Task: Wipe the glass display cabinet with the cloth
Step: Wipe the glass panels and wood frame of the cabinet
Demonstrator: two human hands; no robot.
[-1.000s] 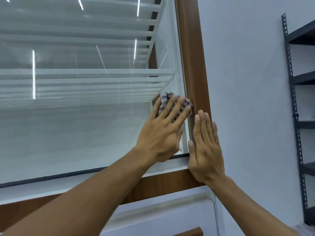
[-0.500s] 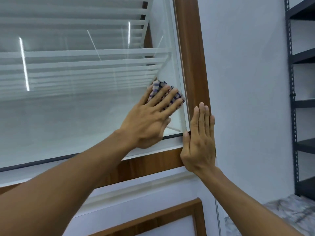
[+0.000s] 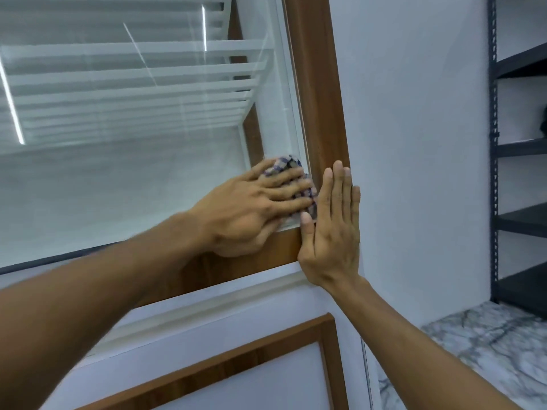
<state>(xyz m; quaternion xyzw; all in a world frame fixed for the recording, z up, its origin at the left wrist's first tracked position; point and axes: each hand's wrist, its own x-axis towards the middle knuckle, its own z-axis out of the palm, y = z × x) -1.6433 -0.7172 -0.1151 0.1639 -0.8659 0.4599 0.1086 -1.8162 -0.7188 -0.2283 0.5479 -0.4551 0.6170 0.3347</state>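
So, the checkered cloth (image 3: 284, 165) is squashed flat against the glass (image 3: 118, 187), down in the pane's 4 o'clock corner right beside the wooden frame (image 3: 316, 84). The left hand (image 3: 251, 208) lies over it with straight fingers, pressing rather than gripping. Just beside it at 3 o'clock, the right hand (image 3: 331, 229) rests flat and relaxed on the frame, holding nothing. Further out at 3 o'clock there's a dark metal rack (image 3: 518, 173), with marble floor (image 3: 488, 335) at 5 o'clock.

Bare glass (image 3: 118, 187) leftward and above the cloth (image 3: 282, 164); wooden frame (image 3: 316, 84) and right hand (image 3: 331, 232) hard against its right.
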